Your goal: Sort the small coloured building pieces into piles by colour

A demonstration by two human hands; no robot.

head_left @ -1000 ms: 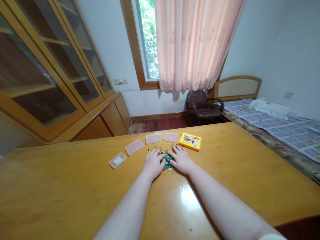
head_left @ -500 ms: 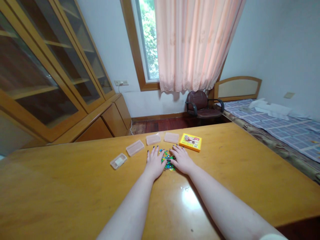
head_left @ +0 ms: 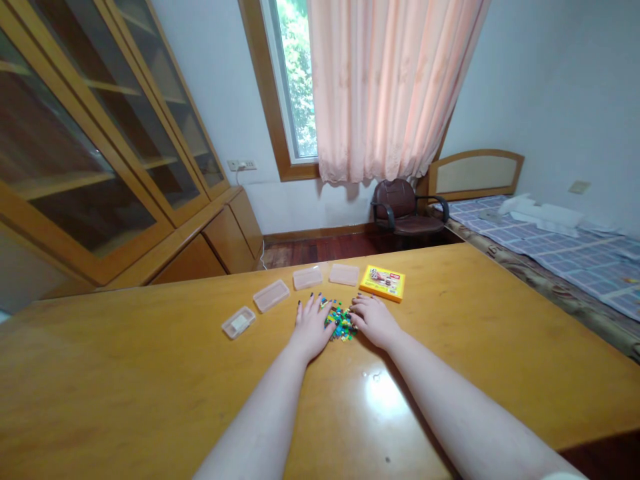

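A small heap of tiny coloured pieces (head_left: 341, 321), green, blue and yellow, lies on the glossy wooden table (head_left: 150, 373). My left hand (head_left: 311, 324) rests flat on the table at the heap's left edge, fingers spread. My right hand (head_left: 373, 317) sits at the heap's right edge with its fingers curled inward onto the pieces; whether it grips any is hidden. A yellow box (head_left: 383, 283) lies just beyond my right hand.
Several shallow clear plastic cases lie in an arc behind the hands, from one at the left (head_left: 239, 322) to one at the far middle (head_left: 344, 274). A brown chair (head_left: 406, 208) and a bed (head_left: 550, 247) stand beyond the table; glass-door cabinets (head_left: 100, 147) line the left wall.
Both hands have drawn slightly apart, so more of the coloured heap shows. My right hand's fingers have curled from flat to bent over the pieces.
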